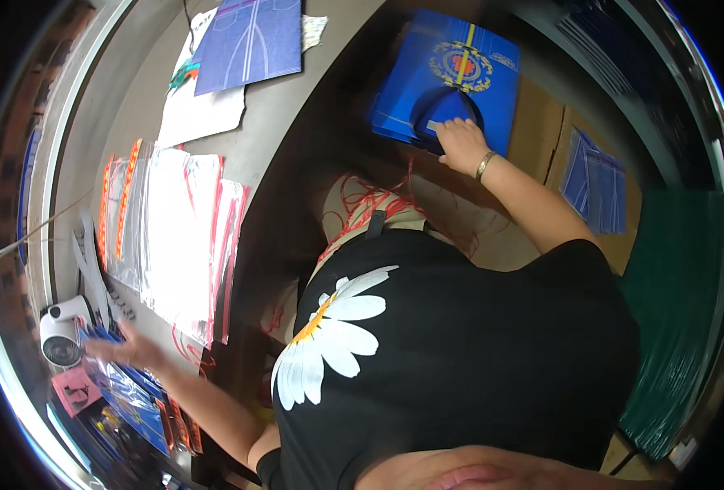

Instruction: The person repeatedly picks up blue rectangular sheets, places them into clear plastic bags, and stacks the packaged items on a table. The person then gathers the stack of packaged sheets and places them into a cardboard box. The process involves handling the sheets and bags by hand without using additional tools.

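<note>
My right hand (462, 147) curls its fingers around the near edge of a blue bag (488, 98). The bag has a yellow stripe and a round yellow-and-red emblem, and its dark looped handle (417, 110) lies by my fingers. It rests on other blue bags. At the lower left, my left hand (137, 349) is blurred, its fingers apart and nothing seen in them. Just beside it is a pile of blue bags in clear plastic (133, 400) with orange strips. A stack of clear plastic sleeves with red edges (182, 237) lies on the grey table (272, 106).
A blue flat bag (251, 49) lies on white sheets (207, 114) at the table's far end. A small white fan (61, 339) stands at the left. Cardboard (541, 114) with folded blue pieces (594, 184) is at right, beside a green plastic-wrapped stack (676, 310). Red strings (370, 200) cross my lap.
</note>
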Demonstrator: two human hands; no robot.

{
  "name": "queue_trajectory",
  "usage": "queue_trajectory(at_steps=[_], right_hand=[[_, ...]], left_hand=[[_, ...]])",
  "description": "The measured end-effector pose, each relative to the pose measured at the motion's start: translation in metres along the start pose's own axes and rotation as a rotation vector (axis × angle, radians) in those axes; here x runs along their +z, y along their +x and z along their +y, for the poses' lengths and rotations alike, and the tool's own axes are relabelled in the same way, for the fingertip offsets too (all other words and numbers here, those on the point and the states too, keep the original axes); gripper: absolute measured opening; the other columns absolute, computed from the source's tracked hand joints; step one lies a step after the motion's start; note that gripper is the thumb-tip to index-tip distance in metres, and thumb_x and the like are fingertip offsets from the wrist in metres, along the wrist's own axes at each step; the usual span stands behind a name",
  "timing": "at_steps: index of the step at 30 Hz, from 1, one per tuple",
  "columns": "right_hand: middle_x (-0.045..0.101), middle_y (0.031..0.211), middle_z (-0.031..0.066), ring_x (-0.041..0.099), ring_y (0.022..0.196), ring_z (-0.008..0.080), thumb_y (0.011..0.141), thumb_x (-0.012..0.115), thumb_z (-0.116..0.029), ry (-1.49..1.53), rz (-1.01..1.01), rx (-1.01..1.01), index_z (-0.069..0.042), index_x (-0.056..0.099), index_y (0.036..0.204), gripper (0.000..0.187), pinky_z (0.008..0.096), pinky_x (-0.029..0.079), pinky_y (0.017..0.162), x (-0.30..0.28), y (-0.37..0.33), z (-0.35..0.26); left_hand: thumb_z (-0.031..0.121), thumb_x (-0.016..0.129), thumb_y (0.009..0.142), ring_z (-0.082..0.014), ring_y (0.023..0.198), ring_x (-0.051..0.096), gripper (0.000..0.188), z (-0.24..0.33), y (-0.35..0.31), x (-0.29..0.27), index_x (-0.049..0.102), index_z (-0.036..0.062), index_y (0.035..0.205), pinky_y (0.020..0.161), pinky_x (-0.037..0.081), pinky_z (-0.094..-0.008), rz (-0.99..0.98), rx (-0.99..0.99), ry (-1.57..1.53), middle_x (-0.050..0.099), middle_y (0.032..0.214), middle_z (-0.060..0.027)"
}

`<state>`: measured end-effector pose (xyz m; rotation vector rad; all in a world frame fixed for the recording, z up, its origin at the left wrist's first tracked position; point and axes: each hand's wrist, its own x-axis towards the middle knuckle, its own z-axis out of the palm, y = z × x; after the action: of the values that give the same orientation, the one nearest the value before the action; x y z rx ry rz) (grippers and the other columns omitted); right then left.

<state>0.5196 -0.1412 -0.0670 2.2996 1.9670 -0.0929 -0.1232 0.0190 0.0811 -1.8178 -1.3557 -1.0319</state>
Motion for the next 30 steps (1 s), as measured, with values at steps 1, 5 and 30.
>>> queue_trajectory(at_steps=[1, 5, 30], right_hand=[[0.063, 0.096, 0.0141, 0.060, 0.096, 0.0302, 0.073, 0.072, -0.026, 0.001, -0.021, -0.021, -0.004, 0.061, 0.095, 0.033, 0.0423, 0.046, 0.082, 0.001, 0.000, 0.002], [0.064, 0.080, 0.0159, 0.063, 0.081, 0.0340, 0.070, 0.064, -0.012, 0.133, -0.019, -0.254, -0.005, 0.062, 0.089, 0.020, 0.0427, 0.049, 0.072, -0.051, -0.013, -0.016], [0.060, 0.122, 0.0106, 0.059, 0.109, 0.0189, 0.098, 0.049, -0.010, 1.726, 0.088, -0.714, 0.001, 0.052, 0.127, 0.031, 0.0333, 0.047, 0.097, -0.246, 0.097, -0.038]], left_hand=[[0.015, 0.070, 0.086, -0.0382, 0.137, 0.028, 0.076, 0.031, -0.001, 0.010, 0.027, -0.0033, 0.145, 0.113, 0.026, -0.0481, -0.036, 0.002, -0.102, 0.029, 0.148, -0.0237], [-0.001, 0.065, 0.083, -0.0341, 0.137, 0.035, 0.072, 0.156, -0.011, 0.029, 0.029, 0.0044, 0.145, 0.105, 0.036, -0.0431, -0.261, -0.123, -0.594, 0.031, 0.150, -0.0191], [0.036, 0.064, 0.089, -0.0246, 0.107, 0.059, 0.043, 0.130, -0.041, 0.060, 0.063, 0.0008, 0.115, 0.096, 0.045, -0.0352, -0.483, -0.573, -0.729, 0.064, 0.112, -0.0137]])
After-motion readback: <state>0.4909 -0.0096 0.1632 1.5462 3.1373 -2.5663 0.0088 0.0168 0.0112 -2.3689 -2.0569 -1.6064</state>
